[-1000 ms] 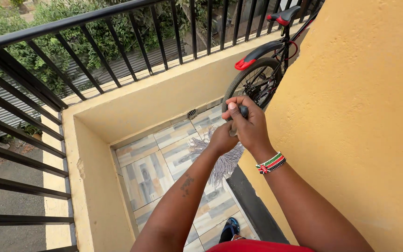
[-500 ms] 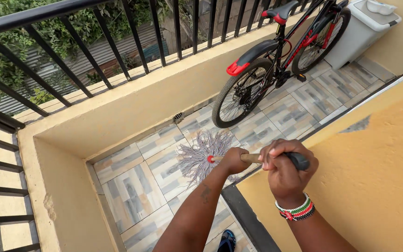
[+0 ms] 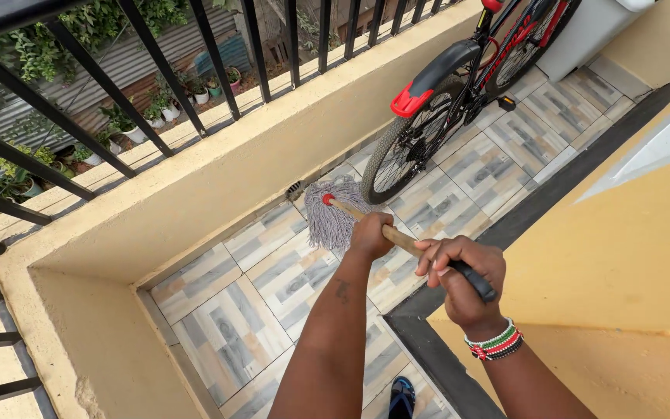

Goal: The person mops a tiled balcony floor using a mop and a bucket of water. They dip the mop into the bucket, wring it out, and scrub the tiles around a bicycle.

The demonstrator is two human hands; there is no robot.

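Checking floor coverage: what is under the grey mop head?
The mop head lies on patterned floor tiles near the bicycle wheel. The tile directly beneath its strands is covered, so its state cannot be seen.

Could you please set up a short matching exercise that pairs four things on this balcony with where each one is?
Things:
1. left hand
2. right hand
3. mop head
4. bicycle

Places:
A. on the tiled floor by the low wall's drain opening
B. gripping the black end of the mop handle
C. standing along the railing wall, rear wheel nearest the mop
D. gripping the wooden shaft, closer to the strands

Pairs: 1-D, 2-B, 3-A, 4-C
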